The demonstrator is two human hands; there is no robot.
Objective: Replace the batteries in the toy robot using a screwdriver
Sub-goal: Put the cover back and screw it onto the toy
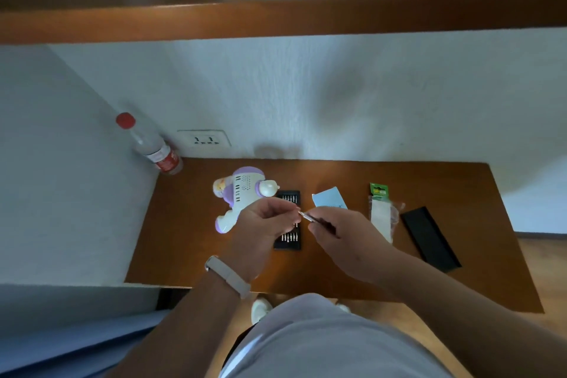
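A white and purple toy robot [242, 192] lies on its front on the brown table [190, 242], its vented back facing up. Just right of it sits an open black case of screwdriver bits [288, 236], partly hidden by my hands. My right hand [340, 233] grips a slim dark screwdriver [313, 218] above the case. My left hand [265, 221] pinches the screwdriver's metal tip end with its fingertips. A battery pack with a green card top [380, 212] lies to the right.
The black case lid [429, 238] lies at the right of the table. A light blue card [328, 197] sits behind my right hand. A clear bottle with a red cap [150, 146] stands in the back left corner beside a wall socket [204, 139].
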